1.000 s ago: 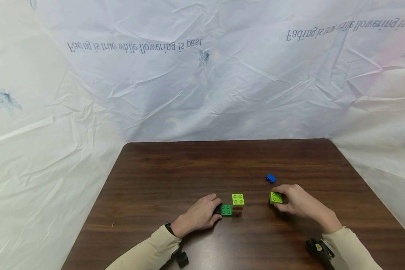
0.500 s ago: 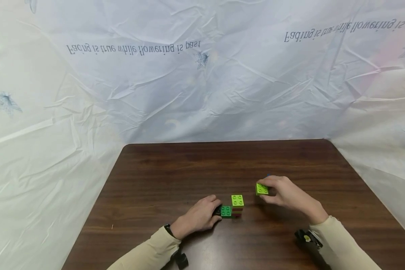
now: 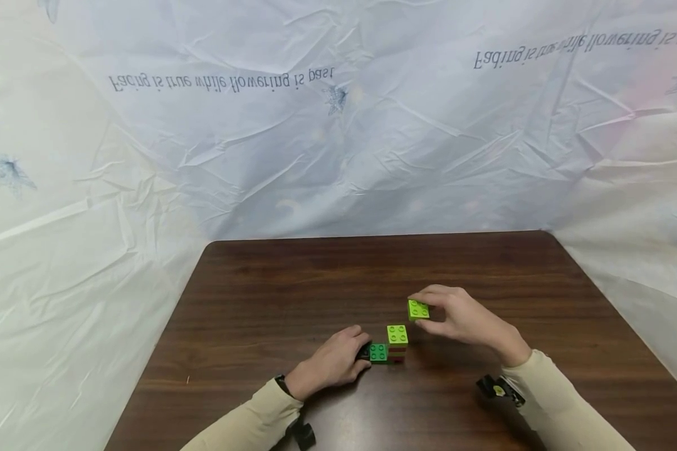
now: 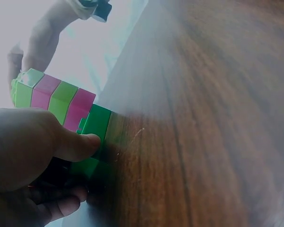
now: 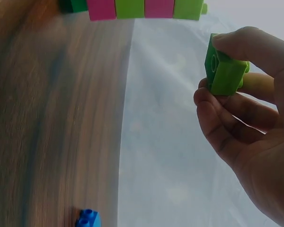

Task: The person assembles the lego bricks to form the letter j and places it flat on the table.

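My right hand pinches a lime green toy brick by its sides, studs up. In the right wrist view this brick is held in the air between thumb and fingers. Just left of it and nearer stands a tower of several stacked lime and pink bricks. A green brick adjoins the tower's foot on the left, with a black brick beside it. My left hand grips this low end of the build, its thumb on the green base and fingers curled round the far side.
A blue brick lies on the table in the right wrist view; in the head view my right hand hides it. The brown wooden table ends at a white printed sheet hung behind and at the sides. Each wrist wears a black camera.
My right hand has carried the lime brick leftward and up from the right side, close to the tower, passing in front of the blue brick. My left hand has stayed put.
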A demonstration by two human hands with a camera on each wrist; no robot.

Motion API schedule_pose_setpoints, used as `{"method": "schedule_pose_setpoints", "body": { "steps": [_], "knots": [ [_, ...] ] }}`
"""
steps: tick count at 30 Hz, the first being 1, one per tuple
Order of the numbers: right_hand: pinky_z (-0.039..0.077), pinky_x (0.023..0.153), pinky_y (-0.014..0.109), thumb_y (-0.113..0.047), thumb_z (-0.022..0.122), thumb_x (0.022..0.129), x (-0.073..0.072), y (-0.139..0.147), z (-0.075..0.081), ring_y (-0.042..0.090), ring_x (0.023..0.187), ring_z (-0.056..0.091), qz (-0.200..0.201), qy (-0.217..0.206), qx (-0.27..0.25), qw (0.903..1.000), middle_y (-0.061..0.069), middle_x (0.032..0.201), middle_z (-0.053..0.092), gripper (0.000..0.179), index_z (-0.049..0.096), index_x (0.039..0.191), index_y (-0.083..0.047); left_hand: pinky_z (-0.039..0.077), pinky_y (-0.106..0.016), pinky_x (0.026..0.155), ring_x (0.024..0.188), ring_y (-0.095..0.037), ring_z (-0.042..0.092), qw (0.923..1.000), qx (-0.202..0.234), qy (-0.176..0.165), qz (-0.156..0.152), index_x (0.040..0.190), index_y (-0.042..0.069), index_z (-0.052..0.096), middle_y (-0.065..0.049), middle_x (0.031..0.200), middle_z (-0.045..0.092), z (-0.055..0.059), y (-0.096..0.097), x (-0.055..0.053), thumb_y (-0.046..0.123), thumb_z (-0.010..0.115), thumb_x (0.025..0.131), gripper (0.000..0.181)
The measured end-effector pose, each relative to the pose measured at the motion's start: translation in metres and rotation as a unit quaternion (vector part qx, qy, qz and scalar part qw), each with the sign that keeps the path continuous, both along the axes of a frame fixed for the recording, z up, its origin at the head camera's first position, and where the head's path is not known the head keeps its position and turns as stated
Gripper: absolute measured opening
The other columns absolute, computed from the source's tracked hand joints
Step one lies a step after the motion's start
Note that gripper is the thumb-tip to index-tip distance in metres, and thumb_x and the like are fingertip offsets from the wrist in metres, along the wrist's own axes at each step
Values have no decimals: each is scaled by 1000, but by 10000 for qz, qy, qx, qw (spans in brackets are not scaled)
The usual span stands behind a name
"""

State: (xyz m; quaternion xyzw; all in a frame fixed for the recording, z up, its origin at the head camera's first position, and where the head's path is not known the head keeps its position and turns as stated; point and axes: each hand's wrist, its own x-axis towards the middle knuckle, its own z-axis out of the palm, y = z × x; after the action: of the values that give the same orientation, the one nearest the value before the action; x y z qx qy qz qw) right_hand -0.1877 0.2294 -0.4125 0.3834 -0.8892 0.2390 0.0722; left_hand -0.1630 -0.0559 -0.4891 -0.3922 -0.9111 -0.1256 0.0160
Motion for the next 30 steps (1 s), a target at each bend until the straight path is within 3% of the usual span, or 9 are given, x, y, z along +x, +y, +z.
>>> {"method": "schedule_pose_setpoints", "body": {
  "steps": [8, 23, 30],
  "knots": [
    [55, 76, 33, -24, 77, 84, 1, -9, 2, 12, 100, 65, 123, -24, -163, 9998, 0, 116, 67, 46, 65, 126, -10, 48, -24, 76, 84, -7, 52, 10000, -64, -27, 37, 117, 11, 63, 2, 98, 56, 2, 1, -2, 35, 69, 91, 35],
    [53, 70, 24, -26, 72, 89, 6, -28, 1, 8, 94, 64, 424, -427, -125, 9981, 1, 115, 67, 41, 64, 124, -8, 50, -26, 78, 89, -8, 55, 9997, -18, -212, 110, 118, 11, 63, 1, 101, 58, -2, 0, -2, 34, 69, 91, 36],
    [53, 70, 25, -32, 71, 90, 8, -34, 3, 5, 93, 63, 532, -507, -232, 9970, -2, 113, 66, 40, 64, 124, -11, 49, -24, 76, 86, -7, 54, 9999, 3, -100, 106, 117, 11, 63, 2, 100, 57, -1, -1, 0, 34, 69, 90, 36]
  ]
}}
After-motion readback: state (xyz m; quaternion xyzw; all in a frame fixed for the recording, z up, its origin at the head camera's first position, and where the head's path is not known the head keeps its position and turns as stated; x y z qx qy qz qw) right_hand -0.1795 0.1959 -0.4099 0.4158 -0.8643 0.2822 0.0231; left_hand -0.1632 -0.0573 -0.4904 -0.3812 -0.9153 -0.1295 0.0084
